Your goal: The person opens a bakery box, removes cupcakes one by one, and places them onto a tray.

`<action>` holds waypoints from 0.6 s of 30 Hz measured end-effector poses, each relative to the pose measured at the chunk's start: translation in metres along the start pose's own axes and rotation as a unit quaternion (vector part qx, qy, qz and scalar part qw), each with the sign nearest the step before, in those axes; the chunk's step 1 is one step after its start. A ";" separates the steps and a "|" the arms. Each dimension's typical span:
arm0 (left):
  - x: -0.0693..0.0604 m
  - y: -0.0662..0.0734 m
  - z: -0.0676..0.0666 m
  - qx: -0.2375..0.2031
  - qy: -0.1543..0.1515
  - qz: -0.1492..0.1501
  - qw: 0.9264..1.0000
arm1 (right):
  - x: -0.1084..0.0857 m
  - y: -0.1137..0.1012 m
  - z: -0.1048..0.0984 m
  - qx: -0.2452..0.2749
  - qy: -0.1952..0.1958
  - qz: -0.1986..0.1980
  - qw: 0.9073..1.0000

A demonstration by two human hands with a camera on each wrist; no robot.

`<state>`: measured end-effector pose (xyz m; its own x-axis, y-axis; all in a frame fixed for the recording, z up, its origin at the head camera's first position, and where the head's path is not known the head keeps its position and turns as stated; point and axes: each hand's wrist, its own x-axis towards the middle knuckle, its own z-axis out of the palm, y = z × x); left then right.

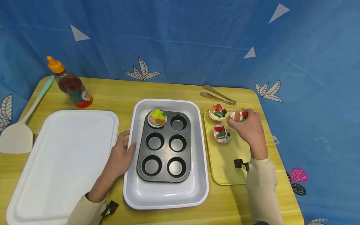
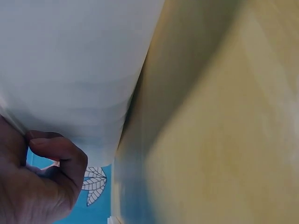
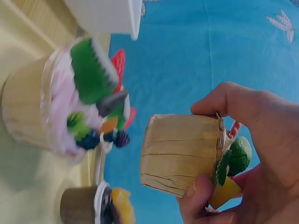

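My right hand (image 1: 251,127) pinches a cupcake (image 3: 180,151) by its upper edge; its paper cup hangs above the yellow tray (image 1: 229,162), apart from it in the right wrist view. Strawberry, green leaf and cream-coloured topping show on it. Two more cupcakes stand on the yellow tray: one with pink cream (image 1: 221,134) and one with pale cream (image 1: 217,113). My left hand (image 1: 121,153) grips the left rim of a deep white pan (image 1: 166,199). Inside the pan lies a dark muffin tin (image 1: 164,179), with a yellow-topped cupcake (image 1: 157,118) in its far left cup.
A large white tray (image 1: 62,162) lies at the left. Behind it stands a sauce bottle (image 1: 74,89) with an orange cap. A spatula (image 1: 17,137) lies along the far left edge. Metal tongs (image 1: 219,95) rest behind the yellow tray. A blue cloth (image 1: 180,40) hangs behind the table.
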<state>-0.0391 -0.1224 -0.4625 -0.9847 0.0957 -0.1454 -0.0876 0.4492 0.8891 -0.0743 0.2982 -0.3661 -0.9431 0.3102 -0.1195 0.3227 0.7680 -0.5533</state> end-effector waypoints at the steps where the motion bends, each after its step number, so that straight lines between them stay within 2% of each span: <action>1: 0.000 0.000 0.000 0.003 -0.001 0.000 1.000 | 0.000 0.003 -0.001 -0.001 0.002 0.002 1.000; 18: 0.001 0.001 0.000 0.015 0.000 0.002 1.000 | -0.002 0.048 -0.001 -0.029 0.016 0.042 0.999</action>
<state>-0.0399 -0.1216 -0.4617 -0.9850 0.0975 -0.1423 -0.0794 0.4761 0.8758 -0.0572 0.3348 -0.3916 -0.9097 0.3923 -0.1362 0.4058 0.7696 -0.4930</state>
